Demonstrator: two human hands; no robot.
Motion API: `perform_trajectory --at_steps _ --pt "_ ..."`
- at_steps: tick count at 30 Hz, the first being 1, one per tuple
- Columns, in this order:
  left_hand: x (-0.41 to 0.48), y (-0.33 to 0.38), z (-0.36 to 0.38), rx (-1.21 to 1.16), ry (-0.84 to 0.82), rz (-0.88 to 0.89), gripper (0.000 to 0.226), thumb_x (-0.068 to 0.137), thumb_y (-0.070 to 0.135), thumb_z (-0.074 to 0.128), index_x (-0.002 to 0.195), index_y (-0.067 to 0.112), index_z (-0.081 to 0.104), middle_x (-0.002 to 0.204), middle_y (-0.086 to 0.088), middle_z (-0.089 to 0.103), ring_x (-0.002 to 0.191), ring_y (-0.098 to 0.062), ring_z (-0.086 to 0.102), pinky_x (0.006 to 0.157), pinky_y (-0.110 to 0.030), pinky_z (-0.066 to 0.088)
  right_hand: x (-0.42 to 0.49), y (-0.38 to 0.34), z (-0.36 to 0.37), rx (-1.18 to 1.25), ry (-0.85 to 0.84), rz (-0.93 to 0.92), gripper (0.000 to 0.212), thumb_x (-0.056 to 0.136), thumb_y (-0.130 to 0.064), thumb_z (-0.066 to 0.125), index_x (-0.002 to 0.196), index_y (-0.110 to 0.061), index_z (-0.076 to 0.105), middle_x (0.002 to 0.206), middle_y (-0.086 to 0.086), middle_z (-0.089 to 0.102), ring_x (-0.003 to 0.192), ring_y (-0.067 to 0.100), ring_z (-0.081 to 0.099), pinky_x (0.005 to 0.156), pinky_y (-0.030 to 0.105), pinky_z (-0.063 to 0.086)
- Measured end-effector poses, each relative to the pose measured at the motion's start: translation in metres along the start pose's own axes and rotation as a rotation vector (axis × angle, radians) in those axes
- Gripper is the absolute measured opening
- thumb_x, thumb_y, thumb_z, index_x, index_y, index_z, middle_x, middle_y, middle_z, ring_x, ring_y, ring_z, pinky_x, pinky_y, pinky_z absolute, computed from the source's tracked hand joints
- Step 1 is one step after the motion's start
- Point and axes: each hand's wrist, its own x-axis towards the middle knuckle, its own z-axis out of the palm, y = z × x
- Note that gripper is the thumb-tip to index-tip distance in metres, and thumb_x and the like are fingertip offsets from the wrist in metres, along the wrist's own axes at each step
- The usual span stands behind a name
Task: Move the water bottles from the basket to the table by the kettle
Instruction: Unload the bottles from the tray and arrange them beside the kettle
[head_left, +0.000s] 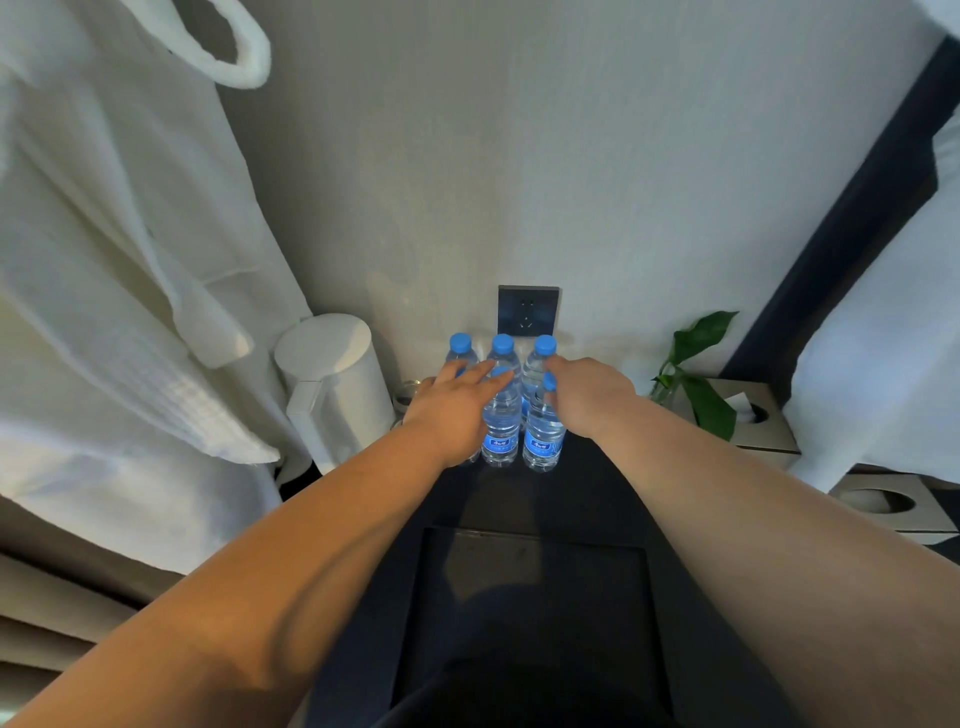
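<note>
Dark tabletop (597, 499) is being crossed by two bare forearms reaching away from the camera, with a black tray (535, 597) lying nearest on it. Beyond the tray, two water bottles (519, 426) are being kept upright side by side, blue labels facing the camera. The left hand (452, 410) is being laid over the near left bottle with its fingers spread wide and flat, one fingertip touching the cap. The right hand (587, 395) is being curled around the neck of the near right bottle (543, 441), fingers pressed together just under the blue cap. Three more bottles (503, 353) are being kept in a row behind, close to the wall. A white kettle (337, 384) is being shown just left of the bottles. Far right, a leafy plant (696, 374) and a tissue box (753, 421) are being shown; a dark wall socket (528, 310) is mounted behind the row, and a white robe (119, 260) is hanging at the left.
</note>
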Motion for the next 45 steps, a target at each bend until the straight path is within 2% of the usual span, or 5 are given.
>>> perform_trajectory --at_steps 6,10,15,36,45 --pt "0.000 -0.002 0.002 -0.002 -0.002 0.003 0.085 0.099 0.015 0.058 0.166 0.041 0.013 0.177 0.007 0.008 0.161 -0.030 0.008 0.123 -0.056 0.026 0.006 -0.006 0.006 0.057 0.049 0.072 0.042 0.101 -0.049 0.062 0.126 -0.015 0.058 0.109 0.004 0.066 0.085 0.021 0.055 0.071 0.035 0.044" --pt "0.001 -0.001 0.003 0.007 0.004 -0.001 0.090 0.096 0.012 0.062 0.166 0.040 0.013 0.177 0.007 0.006 0.161 -0.030 0.008 0.124 -0.056 0.026 0.005 -0.005 0.005 0.008 0.075 0.075 0.049 0.098 -0.059 0.060 0.126 -0.019 0.058 0.102 0.000 0.062 0.088 0.022 0.058 0.069 0.035 0.043" --pt "0.002 -0.001 0.005 0.011 0.006 0.003 0.091 0.096 0.010 0.062 0.166 0.040 0.013 0.177 0.007 0.004 0.162 -0.029 0.007 0.125 -0.053 0.024 0.005 0.000 0.003 0.047 0.017 0.000 0.040 0.102 -0.044 0.057 0.136 -0.022 0.054 0.102 0.001 0.057 0.088 0.023 0.056 0.070 0.035 0.043" --pt "0.007 -0.005 0.010 0.003 0.037 0.047 0.083 0.098 0.008 0.056 0.167 0.035 0.017 0.176 0.007 0.012 0.162 -0.026 0.011 0.125 -0.049 0.030 0.014 -0.001 0.014 0.105 0.123 0.026 0.045 0.101 -0.051 0.060 0.128 -0.015 0.057 0.113 0.007 0.068 0.100 0.026 0.064 0.073 0.034 0.042" --pt "0.018 -0.003 0.005 -0.084 0.112 0.020 0.054 0.106 0.034 0.055 0.159 0.034 0.042 0.166 0.005 0.041 0.151 -0.026 0.035 0.120 -0.048 0.036 0.015 0.003 0.015 0.099 0.057 0.013 0.045 0.101 -0.049 0.059 0.133 -0.020 0.051 0.100 -0.001 0.057 0.084 0.022 0.054 0.066 0.034 0.040"
